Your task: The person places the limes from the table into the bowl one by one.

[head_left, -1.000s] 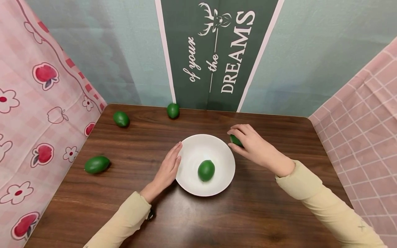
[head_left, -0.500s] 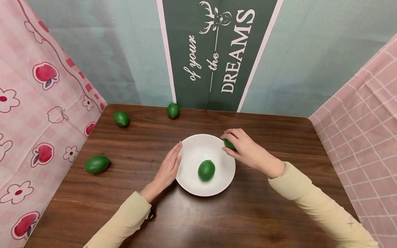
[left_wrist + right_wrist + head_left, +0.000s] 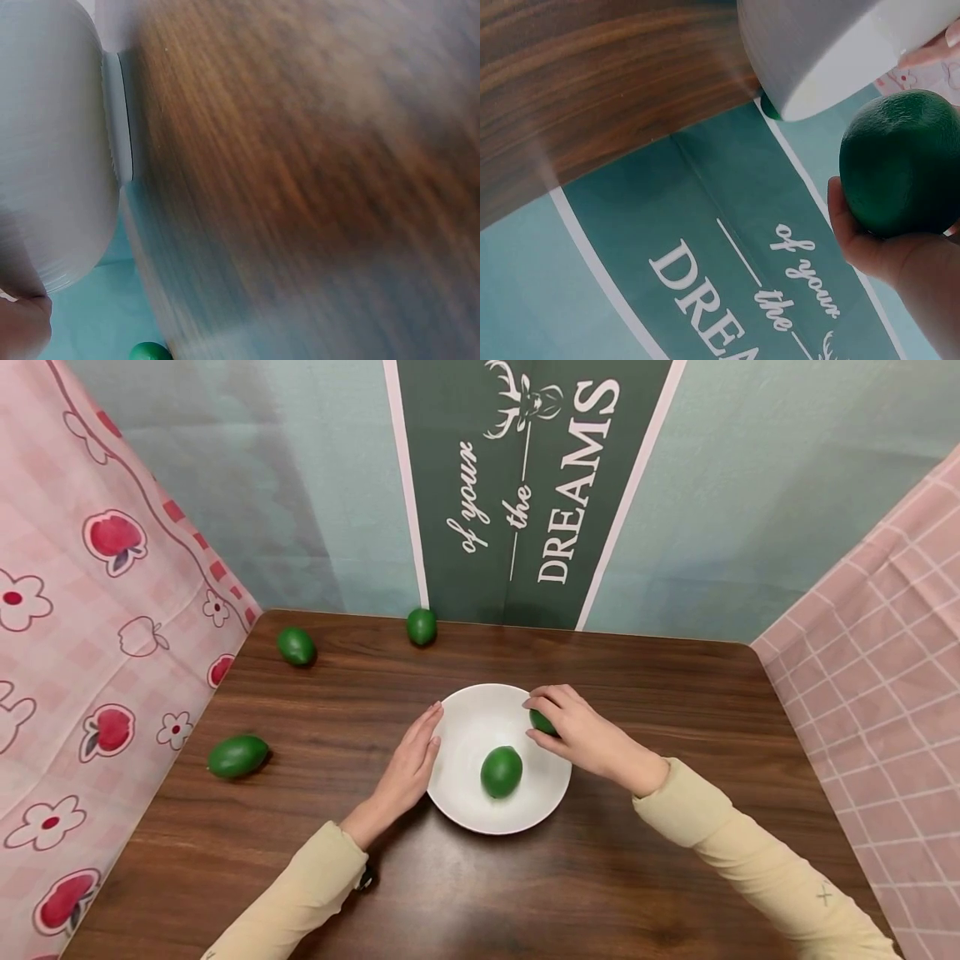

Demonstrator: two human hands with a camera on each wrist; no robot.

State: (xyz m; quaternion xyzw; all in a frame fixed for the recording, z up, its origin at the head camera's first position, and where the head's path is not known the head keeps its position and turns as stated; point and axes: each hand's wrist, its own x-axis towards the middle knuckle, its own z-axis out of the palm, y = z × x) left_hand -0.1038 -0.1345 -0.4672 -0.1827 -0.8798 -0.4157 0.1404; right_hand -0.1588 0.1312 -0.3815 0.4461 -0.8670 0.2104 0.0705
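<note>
Fruit (image 3: 542, 722) is pinched in the right-hand grip (image 3: 588, 737), above the far-right rim of the white bowl (image 3: 467, 800) — a second green fruit (image 3: 502, 772) is contained inside. The left side is touched by the left-hand grip (image 3: 401, 768) — fingers straight.

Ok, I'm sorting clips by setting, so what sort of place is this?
Probably a staged tabletop recording corner: a wood-grain table hemmed in by a lettered green cloth behind and pink patterned cloths at the sides.

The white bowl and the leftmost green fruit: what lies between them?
In the head view, the left hand lies between, at the edge of the white bowl; from there to the leftmost green fruit, the table is bare.
</note>
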